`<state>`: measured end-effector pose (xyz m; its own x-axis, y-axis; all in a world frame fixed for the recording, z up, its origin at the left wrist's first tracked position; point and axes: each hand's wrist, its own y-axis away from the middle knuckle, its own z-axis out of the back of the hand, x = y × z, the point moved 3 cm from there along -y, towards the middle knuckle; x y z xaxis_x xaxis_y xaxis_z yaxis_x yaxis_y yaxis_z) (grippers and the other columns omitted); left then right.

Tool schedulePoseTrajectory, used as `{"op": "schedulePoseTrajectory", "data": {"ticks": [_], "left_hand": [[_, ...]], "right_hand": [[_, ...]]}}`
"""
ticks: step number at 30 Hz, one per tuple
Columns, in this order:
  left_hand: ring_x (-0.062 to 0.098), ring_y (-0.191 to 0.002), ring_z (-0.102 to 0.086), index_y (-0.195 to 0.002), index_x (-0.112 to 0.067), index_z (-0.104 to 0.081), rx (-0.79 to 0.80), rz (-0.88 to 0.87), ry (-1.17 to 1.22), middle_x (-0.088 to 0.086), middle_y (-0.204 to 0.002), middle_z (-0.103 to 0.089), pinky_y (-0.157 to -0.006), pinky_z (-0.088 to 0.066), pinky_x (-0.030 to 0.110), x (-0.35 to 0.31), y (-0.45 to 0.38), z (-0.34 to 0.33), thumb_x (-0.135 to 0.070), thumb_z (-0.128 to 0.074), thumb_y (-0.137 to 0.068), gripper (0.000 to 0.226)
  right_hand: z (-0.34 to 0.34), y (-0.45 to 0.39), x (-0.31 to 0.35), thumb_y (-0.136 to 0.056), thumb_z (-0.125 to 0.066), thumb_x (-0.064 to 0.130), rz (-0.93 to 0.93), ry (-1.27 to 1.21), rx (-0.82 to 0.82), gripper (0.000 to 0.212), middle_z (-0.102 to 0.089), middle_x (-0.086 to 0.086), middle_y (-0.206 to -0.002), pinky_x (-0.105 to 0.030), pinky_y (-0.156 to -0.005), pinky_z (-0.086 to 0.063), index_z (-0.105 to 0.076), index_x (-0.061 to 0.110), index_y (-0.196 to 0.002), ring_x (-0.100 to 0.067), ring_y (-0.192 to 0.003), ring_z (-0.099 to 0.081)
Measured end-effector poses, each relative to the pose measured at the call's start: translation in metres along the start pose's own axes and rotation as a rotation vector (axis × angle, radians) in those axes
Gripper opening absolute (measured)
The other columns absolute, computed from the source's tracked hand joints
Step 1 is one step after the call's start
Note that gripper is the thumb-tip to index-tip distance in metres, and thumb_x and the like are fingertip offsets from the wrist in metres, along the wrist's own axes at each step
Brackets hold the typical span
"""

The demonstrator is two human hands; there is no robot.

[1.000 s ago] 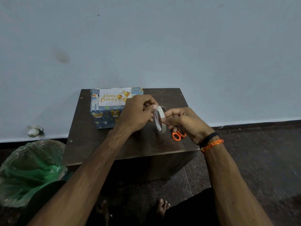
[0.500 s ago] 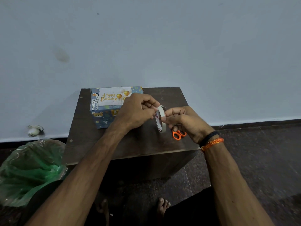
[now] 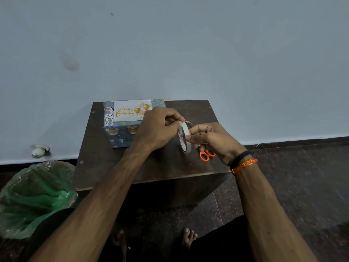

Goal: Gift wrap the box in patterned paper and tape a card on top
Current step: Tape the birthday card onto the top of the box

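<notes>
A box wrapped in blue animal-print paper (image 3: 119,136) stands at the back left of a small dark wooden table (image 3: 105,163). A white "Happy Birthday" card (image 3: 130,110) with gold balloons lies on top of the box. I hold a roll of white tape (image 3: 185,138) on edge above the table's middle. My left hand (image 3: 156,129) pinches the roll's upper rim. My right hand (image 3: 213,139) grips the roll from the right, thumb and forefinger on its rim.
Orange-handled scissors (image 3: 206,155) lie on the table under my right hand. A green plastic bag (image 3: 34,197) sits on the floor at the left. A pale wall rises right behind the table. My bare feet show below the table's front edge.
The tape roll and both hands have risen slightly and stayed together; the fingers have shifted a little on the roll's rim. The box and card have not moved.
</notes>
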<state>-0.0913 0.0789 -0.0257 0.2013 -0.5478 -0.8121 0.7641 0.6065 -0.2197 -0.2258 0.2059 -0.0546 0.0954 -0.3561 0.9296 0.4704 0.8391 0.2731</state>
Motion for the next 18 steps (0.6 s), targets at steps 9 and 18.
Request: {"op": "schedulePoseTrajectory", "data": {"ticks": [9,18], "left_hand": [[-0.016,-0.059,-0.055,-0.088,-0.017,-0.081,-0.105,0.017,-0.051,-0.027,-0.052,-0.055,-0.057,-0.036,-0.001,-0.0010,-0.0012,-0.0008,-0.011,-0.072,-0.089,0.011],[-0.001,-0.048,-0.064,-0.090,-0.014,-0.081,-0.155,0.076,0.029,-0.015,-0.068,-0.067,-0.052,-0.045,0.006,0.0001,-0.0020,-0.0010,-0.009,-0.073,-0.089,0.009]], "right_hand": [[-0.0067,0.0006,0.0036,-0.088,-0.075,0.009,0.006,-0.020,-0.010,0.012,-0.067,-0.010,-0.072,-0.021,-0.050,-0.044,-0.076,-0.002,-0.093,-0.011,-0.057,-0.055],[-0.0085,0.0036,0.0096,-0.088,-0.074,0.008,-0.026,-0.006,-0.090,0.014,-0.059,-0.002,-0.054,-0.018,-0.042,-0.039,-0.075,-0.005,-0.094,-0.011,-0.044,-0.048]]}}
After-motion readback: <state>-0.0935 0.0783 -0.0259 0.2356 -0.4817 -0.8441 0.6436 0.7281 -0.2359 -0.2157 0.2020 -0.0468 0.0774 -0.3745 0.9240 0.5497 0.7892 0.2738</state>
